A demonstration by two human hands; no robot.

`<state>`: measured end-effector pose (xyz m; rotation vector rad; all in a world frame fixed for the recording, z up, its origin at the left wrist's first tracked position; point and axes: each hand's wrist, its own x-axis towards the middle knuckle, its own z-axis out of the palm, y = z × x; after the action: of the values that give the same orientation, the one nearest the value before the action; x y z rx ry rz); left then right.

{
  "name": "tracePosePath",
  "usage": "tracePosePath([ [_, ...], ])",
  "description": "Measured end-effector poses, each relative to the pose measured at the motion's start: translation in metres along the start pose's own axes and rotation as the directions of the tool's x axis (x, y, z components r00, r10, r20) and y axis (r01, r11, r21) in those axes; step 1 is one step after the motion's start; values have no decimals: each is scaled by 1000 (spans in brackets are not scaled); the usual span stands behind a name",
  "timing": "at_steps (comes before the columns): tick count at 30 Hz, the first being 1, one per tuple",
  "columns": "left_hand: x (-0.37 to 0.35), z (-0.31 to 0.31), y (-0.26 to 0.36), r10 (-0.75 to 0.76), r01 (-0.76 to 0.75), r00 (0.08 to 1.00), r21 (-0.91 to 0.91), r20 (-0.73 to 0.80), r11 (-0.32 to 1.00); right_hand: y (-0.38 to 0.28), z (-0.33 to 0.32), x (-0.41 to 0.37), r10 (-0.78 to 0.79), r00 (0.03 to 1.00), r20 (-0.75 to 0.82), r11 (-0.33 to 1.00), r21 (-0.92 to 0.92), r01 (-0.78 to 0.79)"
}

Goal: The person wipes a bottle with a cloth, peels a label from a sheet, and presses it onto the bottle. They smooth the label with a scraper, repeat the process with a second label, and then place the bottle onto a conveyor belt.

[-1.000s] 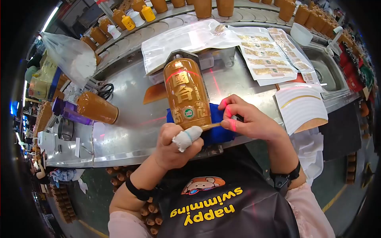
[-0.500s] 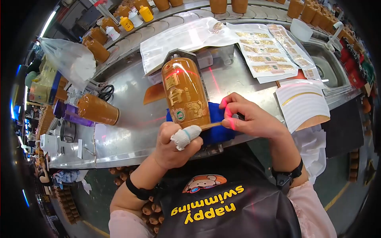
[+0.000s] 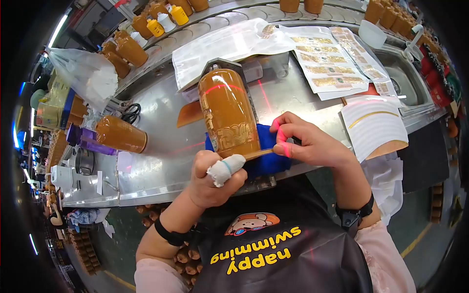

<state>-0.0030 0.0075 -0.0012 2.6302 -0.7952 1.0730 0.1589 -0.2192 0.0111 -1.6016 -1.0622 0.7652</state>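
Observation:
A glossy brown bottle (image 3: 228, 108) with gold lettering and a gold pattern lies in a dark metal holder (image 3: 225, 62), its base toward me. My left hand (image 3: 215, 178), closed, is at the base of the bottle; a white wrap (image 3: 225, 170) covers one finger. A thin gold strip (image 3: 260, 154) runs from the bottle's base to my right hand (image 3: 310, 141), whose thumb and fingertip pinch its end. Blue cloth (image 3: 269, 167) lies under the bottle and strip. A red laser line crosses the bottle and my right fingers.
Another brown bottle (image 3: 120, 134) lies on the left of the metal table (image 3: 156, 173). Label sheets (image 3: 328, 61) are at the back right, near a sink (image 3: 401, 80). White backing with a gold strip (image 3: 373, 126) lies at right. Bottles stand along a conveyor (image 3: 220, 22) behind.
The bottle has turned in its holder: its large gold characters have moved to the left and a gold pattern faces up. Both hands stay nearly in place. Bottles on the conveyor have shifted.

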Motion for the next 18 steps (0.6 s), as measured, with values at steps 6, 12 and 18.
tracePosePath([
  [6,23,5,-4,168,-169,985,27,48,985,-3,3,-1,41,999,1,999,20,-41],
  [12,3,0,2,-53,53,998,-49,21,997,-3,4,2,-66,998,-5,994,-83,65],
  [18,-1,-1,3,-38,38,999,10,-3,999,5,4,4,-70,998,-2,995,-70,70],
])
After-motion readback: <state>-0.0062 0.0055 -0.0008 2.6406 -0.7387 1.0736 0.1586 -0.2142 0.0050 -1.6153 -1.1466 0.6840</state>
